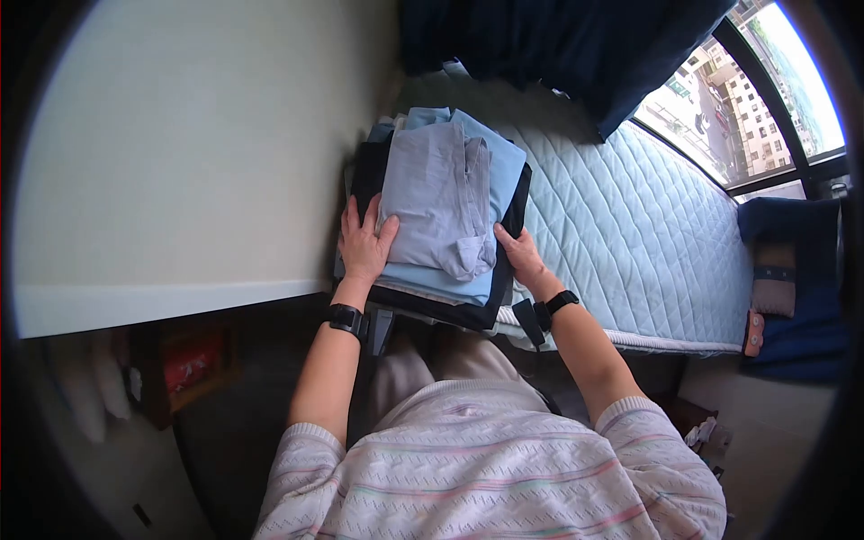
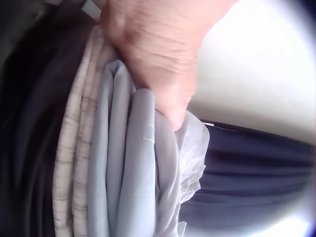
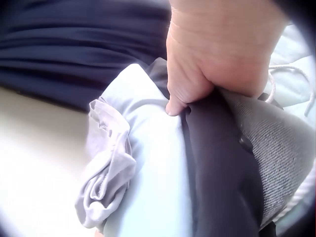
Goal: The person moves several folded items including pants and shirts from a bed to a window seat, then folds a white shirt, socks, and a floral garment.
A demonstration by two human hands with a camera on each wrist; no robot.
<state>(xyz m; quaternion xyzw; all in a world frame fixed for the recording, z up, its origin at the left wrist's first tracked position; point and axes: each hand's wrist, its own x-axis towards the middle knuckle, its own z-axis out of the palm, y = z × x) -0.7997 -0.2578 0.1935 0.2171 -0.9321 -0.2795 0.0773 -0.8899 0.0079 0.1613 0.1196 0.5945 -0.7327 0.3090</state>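
A stack of folded clothes (image 1: 418,283) lies on the bed, with a crumpled lavender garment (image 1: 423,193) uppermost. Beneath it come light blue pieces (image 1: 504,157) and black ones (image 1: 369,166); the left wrist view adds a beige patterned layer (image 2: 71,148). My left hand (image 1: 364,250) rests along the stack's left side, fingers spread, thumb over the lavender garment. On the right edge, my right hand (image 1: 525,256) grips the stack, its thumb on the light blue cloth and its fingers hidden at the side. A grey textured cloth (image 3: 276,158) shows below the black layer in the right wrist view.
The stack sits on a quilted pale blue mattress (image 1: 630,243), close against a pale wall panel (image 1: 198,162) on the left. Dark blue cloth (image 1: 540,54) hangs at the far end. A window (image 1: 747,108) lies at right, with blue fabric (image 1: 796,351) by the mattress corner.
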